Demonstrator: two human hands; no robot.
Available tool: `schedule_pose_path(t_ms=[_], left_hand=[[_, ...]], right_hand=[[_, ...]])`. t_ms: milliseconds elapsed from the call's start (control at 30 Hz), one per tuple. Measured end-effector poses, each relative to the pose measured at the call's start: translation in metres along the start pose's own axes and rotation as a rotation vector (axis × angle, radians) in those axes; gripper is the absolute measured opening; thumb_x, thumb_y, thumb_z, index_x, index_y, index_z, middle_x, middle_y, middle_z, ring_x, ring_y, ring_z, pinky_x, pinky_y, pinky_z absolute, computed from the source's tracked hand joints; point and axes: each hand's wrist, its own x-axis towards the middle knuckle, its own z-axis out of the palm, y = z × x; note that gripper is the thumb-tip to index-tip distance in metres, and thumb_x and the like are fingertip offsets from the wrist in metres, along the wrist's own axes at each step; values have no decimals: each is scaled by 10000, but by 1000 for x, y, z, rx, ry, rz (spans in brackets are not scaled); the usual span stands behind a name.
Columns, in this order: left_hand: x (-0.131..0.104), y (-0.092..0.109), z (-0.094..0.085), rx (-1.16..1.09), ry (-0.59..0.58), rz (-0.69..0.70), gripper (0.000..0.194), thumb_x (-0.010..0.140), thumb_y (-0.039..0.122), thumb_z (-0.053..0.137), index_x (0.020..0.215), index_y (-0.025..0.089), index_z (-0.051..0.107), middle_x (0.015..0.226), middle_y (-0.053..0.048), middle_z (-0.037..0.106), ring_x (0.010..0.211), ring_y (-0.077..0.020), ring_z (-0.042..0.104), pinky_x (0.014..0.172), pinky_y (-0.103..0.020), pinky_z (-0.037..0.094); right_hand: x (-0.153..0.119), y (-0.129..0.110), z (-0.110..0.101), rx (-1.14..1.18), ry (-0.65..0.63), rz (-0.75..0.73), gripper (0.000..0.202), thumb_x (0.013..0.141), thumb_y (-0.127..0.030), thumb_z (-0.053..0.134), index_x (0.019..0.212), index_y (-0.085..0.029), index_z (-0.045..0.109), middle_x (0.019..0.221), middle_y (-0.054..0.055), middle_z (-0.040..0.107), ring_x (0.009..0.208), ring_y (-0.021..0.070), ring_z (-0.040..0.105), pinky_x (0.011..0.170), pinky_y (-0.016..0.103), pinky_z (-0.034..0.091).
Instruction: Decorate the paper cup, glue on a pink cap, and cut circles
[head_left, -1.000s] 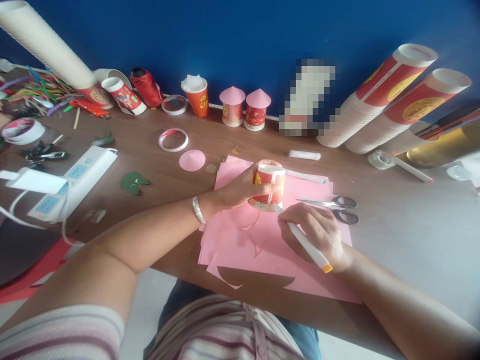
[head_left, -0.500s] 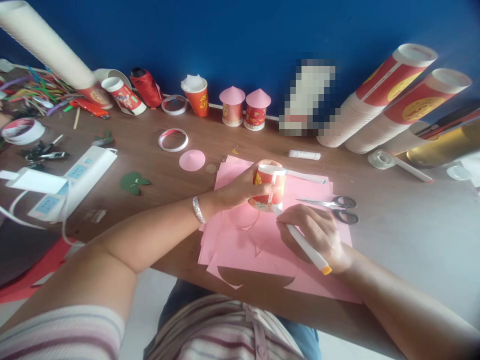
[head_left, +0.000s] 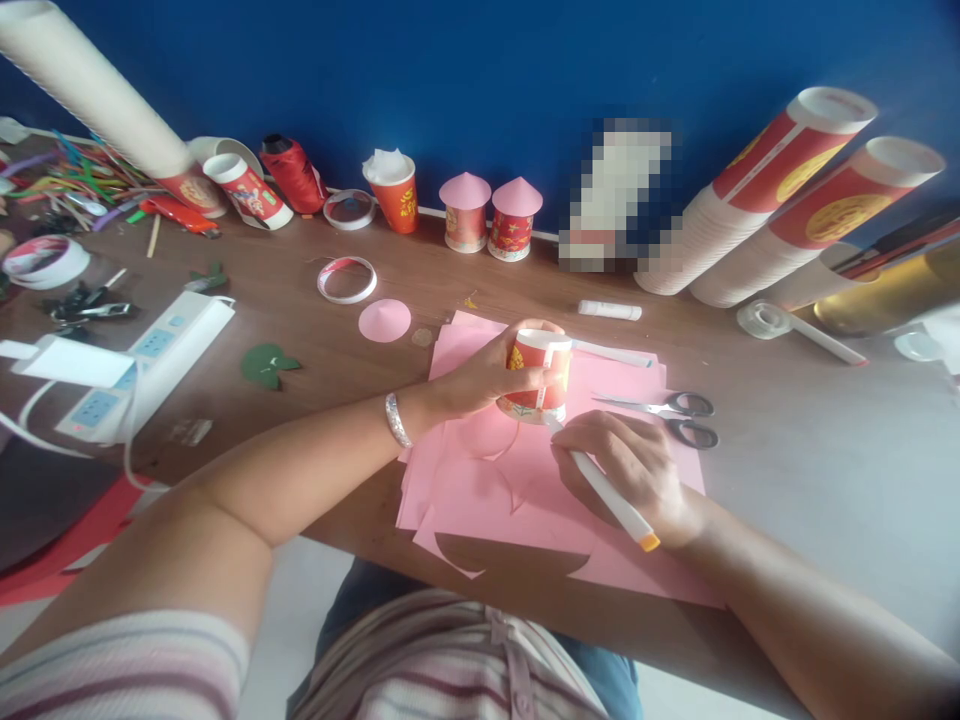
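A red paper cup (head_left: pixel 534 372) with gold print and a pale patterned band at its lower end is held over pink paper sheets (head_left: pixel 480 490). My left hand (head_left: pixel 487 375) wraps round it from the left. In my right hand (head_left: pixel 626 465) is a white marker (head_left: pixel 615 503) with an orange end, gripped like a pen; its tip is at the cup's lower edge. Scissors (head_left: pixel 679 405) with dark handles lie on the sheets just behind my right hand. A pink paper cone (head_left: pixel 384 320) rests on the table left of the sheets.
Two small cups with pink cone tops (head_left: pixel 465 210) stand by the blue wall. Tall cup stacks (head_left: pixel 795 180) lean at the right. A glue stick (head_left: pixel 609 310) lies behind the sheets. At the left are a power strip (head_left: pixel 154 360), green paper (head_left: pixel 266 366) and tape rolls (head_left: pixel 346 280).
The marker and my right hand have shifted very slightly left at the cup's lower edge. My left hand and the cup look unmoved.
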Motion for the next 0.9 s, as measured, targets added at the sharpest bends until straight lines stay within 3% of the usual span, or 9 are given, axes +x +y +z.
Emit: schedule_pose_path(t_ms=[333,600,900], left_hand=[[-1,0,-1,21,8,18,356,855,398,772,1117,210,620,889,-41,666,787,-159,632,697,-290,510],[0,-1,-1,26,-18,35,316,847,455,776,1006,208,660,913,-62,668,839,-187,651,732,-319,542],[-1,0,-1,-44,54,-15,382,795,397,828,1057,213,621,923,-20,609,783,-135,579,686,-274,490]], right_hand=[[0,1,0,-7,14,2,210,897,-8,579,963,-207,581,737,-17,635,559,108,579,523,241,471],[-1,1,1,-11,36,6,207,894,-3,585,949,-202,572,727,-17,619,550,109,552,512,250,446],[-1,-5,-2,1,34,-9,232,864,9,601,919,-212,553,678,-39,596,518,98,535,483,242,446]])
